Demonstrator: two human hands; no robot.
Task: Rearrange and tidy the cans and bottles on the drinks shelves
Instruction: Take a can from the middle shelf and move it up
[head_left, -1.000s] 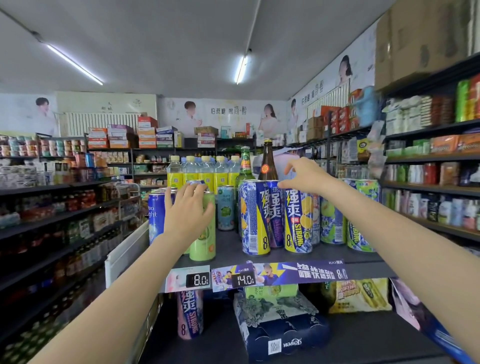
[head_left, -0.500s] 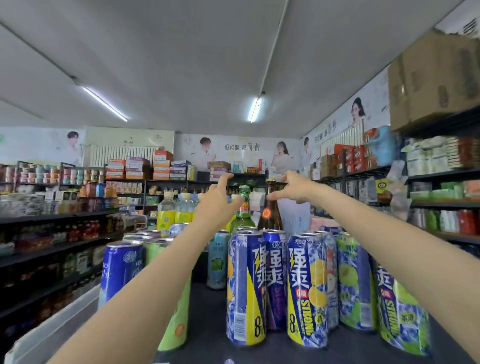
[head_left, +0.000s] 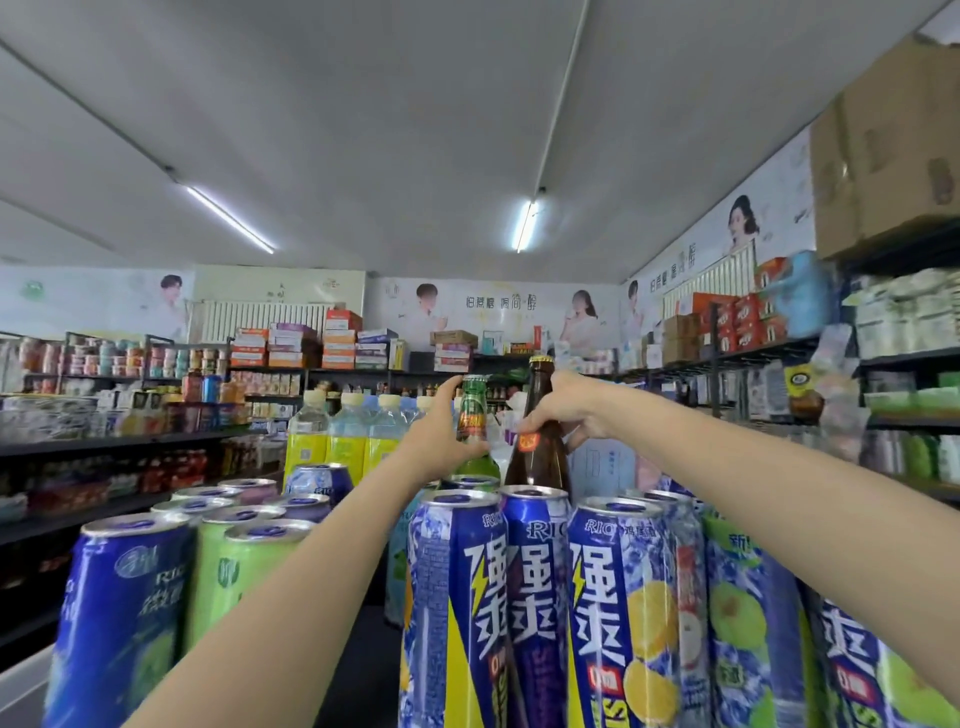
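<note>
- Green glass bottle with a gold cap and a red-and-gold neck label is standing at the back of the dark drinks shelf, behind the front row of cans; the left hand is wrapping round its neck and shoulder, fingers curled on the glass.
- Beside it and very close, the tall brown glass bottle with an orange round label is being gripped at the neck by the right hand, fingers clamped round it.
- Judging from this, the step in hand is taking both back-row bottles at once — to lift or shift them as part of the tidying.
- The next move is likely calling for a straight upward lift, high enough to clear the can tops in front, with the two bottles kept from knocking together.
- Writing: the tall blue-and-yellow can and the blue can with lemon pictures are showing "RIO" near the rim and large white characters "强爽"; a digit "0" is visible lower down.
- The blue can at the left edge is also reading "RIO".
- A wall banner is carrying Chinese lettering too small to read surely; the bottle labels are blurred.
</note>
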